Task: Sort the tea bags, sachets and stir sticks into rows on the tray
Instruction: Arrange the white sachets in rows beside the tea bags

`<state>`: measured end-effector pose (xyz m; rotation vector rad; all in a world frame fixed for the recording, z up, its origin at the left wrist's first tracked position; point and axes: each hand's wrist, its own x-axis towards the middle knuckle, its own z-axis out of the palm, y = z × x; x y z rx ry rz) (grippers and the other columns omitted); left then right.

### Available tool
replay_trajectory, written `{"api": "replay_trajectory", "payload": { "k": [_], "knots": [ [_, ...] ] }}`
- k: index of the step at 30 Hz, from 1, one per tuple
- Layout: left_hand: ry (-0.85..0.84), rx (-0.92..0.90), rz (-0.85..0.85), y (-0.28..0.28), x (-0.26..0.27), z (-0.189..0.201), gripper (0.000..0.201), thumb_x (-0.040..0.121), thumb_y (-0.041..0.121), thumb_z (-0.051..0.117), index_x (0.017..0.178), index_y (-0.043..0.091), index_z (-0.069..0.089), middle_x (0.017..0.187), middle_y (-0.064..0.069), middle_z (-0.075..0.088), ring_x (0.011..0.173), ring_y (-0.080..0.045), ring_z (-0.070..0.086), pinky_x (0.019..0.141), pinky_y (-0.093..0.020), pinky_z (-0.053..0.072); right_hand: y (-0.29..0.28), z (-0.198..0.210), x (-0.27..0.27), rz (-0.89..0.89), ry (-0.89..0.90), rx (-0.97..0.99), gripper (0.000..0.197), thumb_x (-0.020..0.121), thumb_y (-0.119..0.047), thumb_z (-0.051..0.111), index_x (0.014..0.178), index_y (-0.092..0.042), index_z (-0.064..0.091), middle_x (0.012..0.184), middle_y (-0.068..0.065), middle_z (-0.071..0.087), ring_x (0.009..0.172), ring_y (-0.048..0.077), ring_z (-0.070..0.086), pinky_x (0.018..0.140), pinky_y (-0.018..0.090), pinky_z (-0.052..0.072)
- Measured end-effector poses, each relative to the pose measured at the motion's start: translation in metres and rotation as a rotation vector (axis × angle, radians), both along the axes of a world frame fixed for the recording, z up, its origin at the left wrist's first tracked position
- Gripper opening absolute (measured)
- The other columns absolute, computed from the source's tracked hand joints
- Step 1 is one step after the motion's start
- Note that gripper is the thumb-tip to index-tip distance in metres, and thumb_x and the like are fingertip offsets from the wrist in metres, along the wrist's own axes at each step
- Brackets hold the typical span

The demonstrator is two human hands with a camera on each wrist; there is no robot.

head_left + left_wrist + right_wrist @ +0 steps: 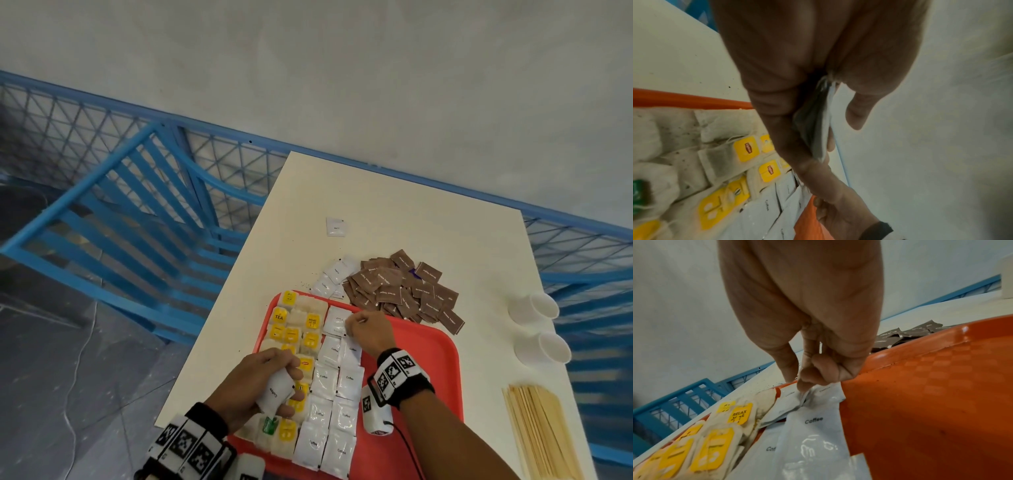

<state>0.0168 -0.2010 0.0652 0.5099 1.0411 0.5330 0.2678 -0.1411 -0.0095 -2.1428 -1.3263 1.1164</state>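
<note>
A red tray (435, 346) holds tea bags (291, 329) with yellow tags in its left columns and white coffee sachets (325, 380) beside them. My left hand (263, 383) grips a white coffee sachet (277, 390) above the tea bags; the same sachet (818, 129) shows edge-on in the left wrist view. My right hand (368, 330) pinches the edge of the top white sachet (337, 320) at the tray's far end, its fingertips (803, 386) on that sachet (793, 400). Brown sachets (400, 287) are piled beyond the tray. Wooden stir sticks (541, 431) lie at the right.
Loose white sachets (334, 275) lie by the brown pile, and one more (335, 226) lies farther back. Two white paper cups (539, 325) lie on their sides at the right. A blue chair (137, 212) and blue railing stand left of the cream table (411, 212).
</note>
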Motion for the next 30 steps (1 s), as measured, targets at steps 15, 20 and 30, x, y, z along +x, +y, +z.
{"api": "replay_trajectory", "payload": {
  "k": [15,20,30],
  "knots": [
    [-0.151,0.106,-0.012,0.006,0.015,0.01,0.041,0.088,-0.011,0.059,0.127,0.002,0.057,0.12,-0.035,0.061,0.098,-0.047,0.068,0.066,-0.045,0.061,-0.064,0.118,-0.031,0.298,0.342,0.008,0.036,0.078,-0.055,0.074,0.097,-0.025,0.072,0.083,-0.004,0.073,0.066,0.006,0.064,0.063,0.021,0.049],
    [0.036,0.223,-0.107,0.004,0.038,0.02,0.042,0.073,0.01,0.086,0.109,0.001,0.066,0.099,-0.02,0.07,0.078,-0.032,0.071,0.06,-0.039,0.06,-0.087,0.119,-0.02,0.114,0.359,0.138,0.018,0.089,-0.028,0.072,0.086,-0.01,0.075,0.067,-0.001,0.069,0.055,0.006,0.056,0.056,0.019,0.047],
    [0.223,0.44,-0.424,0.004,0.051,0.033,0.036,0.078,0.035,0.079,0.088,0.003,0.066,0.067,-0.014,0.067,0.057,-0.023,0.065,0.042,-0.025,0.045,-0.101,0.121,0.008,0.261,0.307,0.127,0.024,0.088,-0.029,0.072,0.083,-0.006,0.076,0.053,-0.018,0.058,0.051,-0.005,0.047,0.054,0.009,0.035]
  ]
}}
